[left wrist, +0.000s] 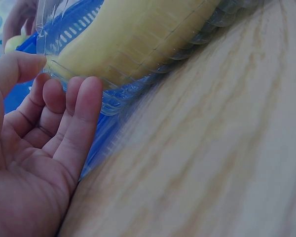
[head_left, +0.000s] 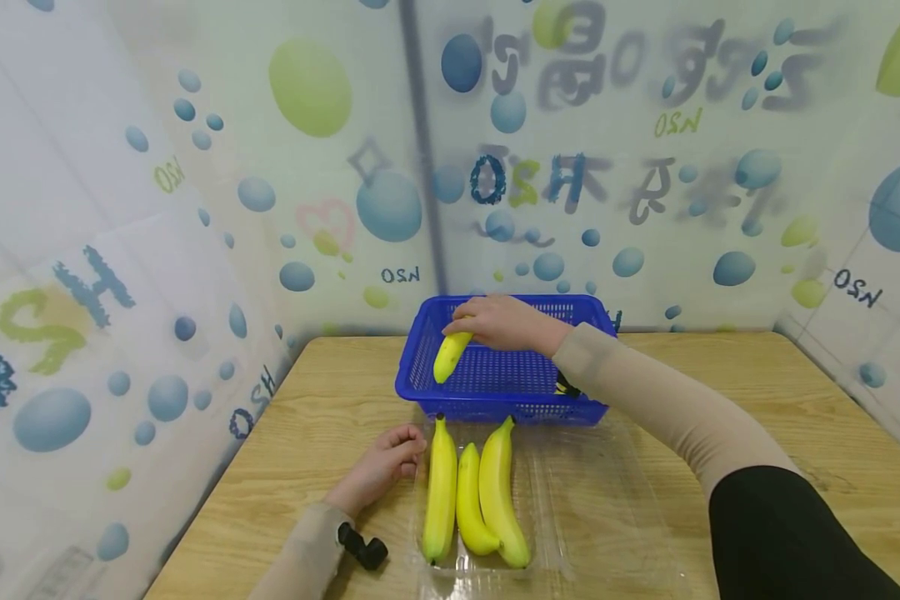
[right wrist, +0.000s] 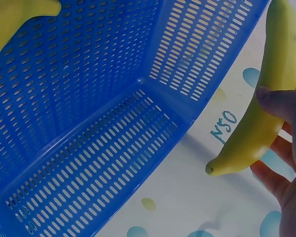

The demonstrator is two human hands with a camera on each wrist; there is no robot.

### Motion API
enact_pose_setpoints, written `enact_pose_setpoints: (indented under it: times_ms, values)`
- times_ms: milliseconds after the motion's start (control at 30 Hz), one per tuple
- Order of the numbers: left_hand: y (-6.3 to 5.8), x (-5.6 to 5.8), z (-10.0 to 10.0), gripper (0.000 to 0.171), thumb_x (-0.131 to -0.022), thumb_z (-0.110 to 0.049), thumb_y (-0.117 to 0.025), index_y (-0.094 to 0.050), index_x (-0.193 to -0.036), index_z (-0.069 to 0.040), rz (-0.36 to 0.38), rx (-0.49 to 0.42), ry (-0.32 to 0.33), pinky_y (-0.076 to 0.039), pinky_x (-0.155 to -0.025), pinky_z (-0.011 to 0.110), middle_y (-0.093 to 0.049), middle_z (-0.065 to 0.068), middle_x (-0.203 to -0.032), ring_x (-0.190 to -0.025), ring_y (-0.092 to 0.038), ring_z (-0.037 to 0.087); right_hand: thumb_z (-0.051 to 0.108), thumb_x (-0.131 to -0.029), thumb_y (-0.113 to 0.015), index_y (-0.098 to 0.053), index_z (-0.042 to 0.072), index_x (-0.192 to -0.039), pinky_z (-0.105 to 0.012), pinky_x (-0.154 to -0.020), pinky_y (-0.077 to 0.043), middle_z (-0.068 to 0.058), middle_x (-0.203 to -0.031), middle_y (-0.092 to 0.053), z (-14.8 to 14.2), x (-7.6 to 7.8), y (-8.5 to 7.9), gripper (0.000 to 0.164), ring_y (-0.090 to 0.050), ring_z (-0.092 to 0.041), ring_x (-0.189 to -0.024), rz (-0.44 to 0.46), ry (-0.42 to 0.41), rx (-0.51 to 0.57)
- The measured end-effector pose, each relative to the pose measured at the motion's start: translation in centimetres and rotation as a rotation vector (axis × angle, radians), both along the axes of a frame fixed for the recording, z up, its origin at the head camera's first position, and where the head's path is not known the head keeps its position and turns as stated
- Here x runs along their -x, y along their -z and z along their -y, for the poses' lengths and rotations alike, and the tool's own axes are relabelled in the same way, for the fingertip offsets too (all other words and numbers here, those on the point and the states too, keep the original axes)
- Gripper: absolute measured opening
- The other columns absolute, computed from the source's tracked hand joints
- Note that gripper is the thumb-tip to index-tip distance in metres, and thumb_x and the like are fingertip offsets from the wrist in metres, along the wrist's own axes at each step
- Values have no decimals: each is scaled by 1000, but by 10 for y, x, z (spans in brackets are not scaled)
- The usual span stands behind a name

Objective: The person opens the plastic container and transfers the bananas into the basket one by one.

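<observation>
L hand (head_left: 381, 467) pinching, R hand (head_left: 506, 323) gripping: wood-grain table (head_left: 345, 392), rect. blue plastic basket (head_left: 480, 408) on it; nearer, clear plastic tray (head_left: 527, 479) w/ 3 yellow bananas (head_left: 471, 500), edge in L's pinch; R's curved yellow banana (head_left: 452, 358) above basket.

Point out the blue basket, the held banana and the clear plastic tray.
Blue basket (head_left: 487, 409): head view, on its front wall.
Held banana (right wrist: 258, 128): right wrist view, on the middle of its body.
Clear plastic tray (head_left: 543, 507): head view, on its rim, picture right.
</observation>
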State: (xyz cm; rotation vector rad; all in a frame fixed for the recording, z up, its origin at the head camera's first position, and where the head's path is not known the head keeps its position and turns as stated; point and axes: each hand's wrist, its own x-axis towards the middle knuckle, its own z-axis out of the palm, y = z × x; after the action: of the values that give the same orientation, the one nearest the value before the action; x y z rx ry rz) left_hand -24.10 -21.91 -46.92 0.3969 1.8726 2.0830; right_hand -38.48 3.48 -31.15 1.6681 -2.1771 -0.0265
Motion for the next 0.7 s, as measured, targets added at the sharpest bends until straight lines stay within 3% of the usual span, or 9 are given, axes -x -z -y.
enact_pose_setpoints:
  times_ms: [700]
  values:
    - [2,0,2,7,-99,-8,-50,-53,-93,-11,-1,17,-11,-50,-66,25,-50,2,-85,-71,-54,12,12,-90,-70,-65,19,-126,-37,-90,-49,-7,-120,-63,8,7,6,37,-59,-24,-109,3,52,-35]
